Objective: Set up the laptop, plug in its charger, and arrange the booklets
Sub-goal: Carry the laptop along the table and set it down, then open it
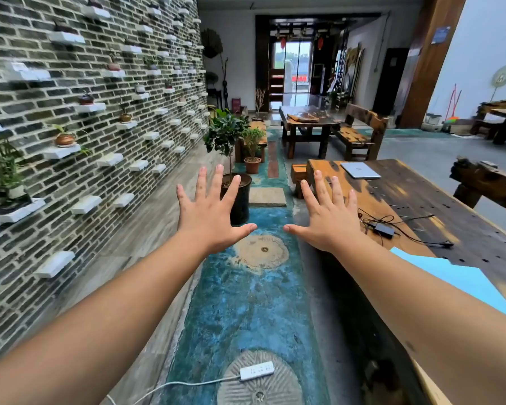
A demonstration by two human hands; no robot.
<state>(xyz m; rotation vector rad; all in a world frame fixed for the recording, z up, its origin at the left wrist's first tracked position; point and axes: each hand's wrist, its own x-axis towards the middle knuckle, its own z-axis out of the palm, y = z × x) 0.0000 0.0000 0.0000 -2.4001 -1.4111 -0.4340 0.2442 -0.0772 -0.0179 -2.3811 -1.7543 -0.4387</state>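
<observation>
Wooden table bears closed laptop beyond the spread, empty hands, left, right.

Wooden table: closed laptop, charger, blue booklet.

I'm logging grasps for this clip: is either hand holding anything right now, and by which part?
Nothing is held. The left hand and right hand are both spread open in the air, palms forward, touching nothing.
</observation>
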